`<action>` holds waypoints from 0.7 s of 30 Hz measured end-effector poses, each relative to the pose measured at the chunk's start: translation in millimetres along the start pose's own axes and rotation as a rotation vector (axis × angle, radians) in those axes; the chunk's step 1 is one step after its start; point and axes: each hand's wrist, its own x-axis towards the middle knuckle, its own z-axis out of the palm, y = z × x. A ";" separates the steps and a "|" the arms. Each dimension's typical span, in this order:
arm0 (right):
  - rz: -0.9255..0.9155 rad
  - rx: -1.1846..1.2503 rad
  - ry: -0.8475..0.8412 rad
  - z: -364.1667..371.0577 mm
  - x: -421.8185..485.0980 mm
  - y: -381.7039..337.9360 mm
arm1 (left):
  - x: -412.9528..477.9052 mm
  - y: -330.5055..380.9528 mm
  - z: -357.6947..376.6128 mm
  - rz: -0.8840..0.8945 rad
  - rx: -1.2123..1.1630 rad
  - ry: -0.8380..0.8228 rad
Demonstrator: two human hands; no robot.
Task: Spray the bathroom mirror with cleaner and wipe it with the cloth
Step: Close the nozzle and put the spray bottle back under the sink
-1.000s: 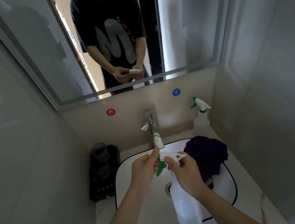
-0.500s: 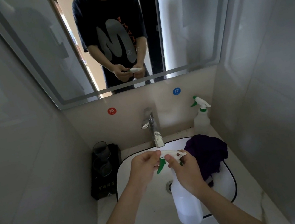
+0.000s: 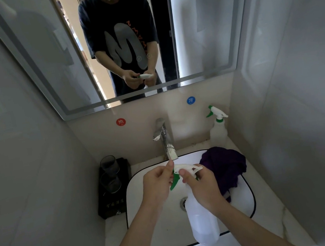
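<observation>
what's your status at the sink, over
Right hand gripping spray bottle by the neck, left hand fingers at its nozzle. Purple cloth untouched on sink edge. Mirror not sprayed yet, nothing blocking it.

The pale marble counter (image 3: 262, 189) carries a white basin (image 3: 154, 230) at centre. At 9 o'clock sits a black tray (image 3: 115, 205) holding two glasses (image 3: 109, 164). At 1 o'clock a spray bottle (image 3: 217, 128) stands upright; a purple cloth (image 3: 225, 166) drapes over the basin's 2 o'clock rim.
</observation>
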 end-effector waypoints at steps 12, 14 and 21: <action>0.025 0.041 -0.017 -4.4 -11.1 -4.0 | -13.7 6.1 -6.0 0.059 -0.004 -0.061; 0.026 0.034 -0.033 -6.6 -13.9 -5.8 | -17.9 5.8 -7.9 0.047 -0.039 -0.090; -0.060 -0.045 -0.050 -7.4 -31.1 -4.4 | -34.8 5.3 -13.4 0.082 0.066 -0.141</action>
